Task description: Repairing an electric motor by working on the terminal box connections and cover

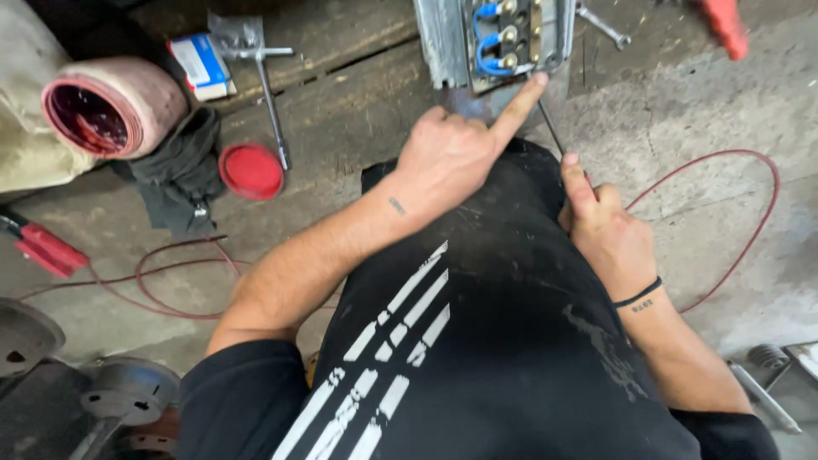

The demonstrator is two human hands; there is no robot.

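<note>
Position: person crouched over a concrete floor (741, 102), dark-clad knee between the arms, looking down.
Left hand (452, 158): fist loosely curled, index finger stretched out, its tip touching the lower right edge of the terminal box (511, 38). It holds nothing.
Right hand (601, 226): closed around a thin dark rod (552, 132), probably a screwdriver shaft or probe, index finger laid along it. The rod's tip points up toward the box and ends just below it, beside the left fingertip.
Hands, relation: apart, one either side of the knee, converging on the same corner of the box.
Work item: grey metal terminal box at top centre, lying on the floor, face open, showing brass terminals and blue wires (486, 38).
Red wire (750, 221): loops across the floor right of the right hand; another run lies at left under the left forearm.
Surroundings: T-handle wrench (271, 94), red lid (251, 170), black rag (179, 175), blue and white carton (200, 64), pink-lined cylinder (111, 106), open-ended spanner (603, 25).
Risk, electrical: a bare fingertip rests beside exposed terminals; whether the box is live cannot be told. Contact would likely follow from a small slide of the finger.
Risk, tool slip: in my judgement the rod could skid off a terminal and jab the left finger, given how near the two lie.
Risk, bridging: a metal shaft laid across two terminals could short them.
Risk, snagging: the floor wire could catch a foot or knee on rising.
</note>
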